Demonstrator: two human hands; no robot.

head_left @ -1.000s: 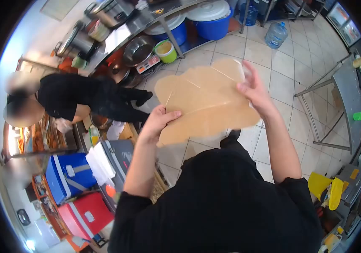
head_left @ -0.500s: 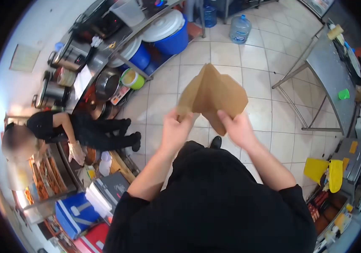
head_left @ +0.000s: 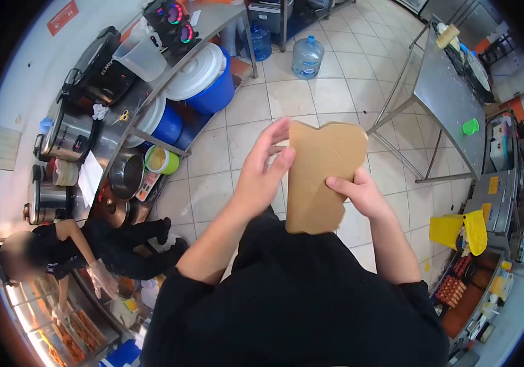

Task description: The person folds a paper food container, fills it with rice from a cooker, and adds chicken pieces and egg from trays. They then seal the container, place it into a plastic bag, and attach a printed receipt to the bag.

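A flat piece of brown paper or thin card [head_left: 320,177] with a wavy outline is held upright in front of my body. My right hand [head_left: 363,192] grips its right side, the thumb lying across the front and the other fingers hidden behind. At its left edge is my left hand [head_left: 268,165], fingers apart and slightly curved, the thumb tip beside the edge. Whether the left fingertips touch the paper is hard to tell.
At lower left a co-worker [head_left: 115,244] in black, wearing clear gloves, reaches over food trays. Blue lidded tubs [head_left: 213,92] stand under the left counter. A water bottle [head_left: 308,58] is on the tiled floor. A metal table [head_left: 451,98] stands right.
The brown paper, spread like an open fold before, now looks flat. My left hand has loosened its pinch and moved to the paper's left edge. The view has shifted.
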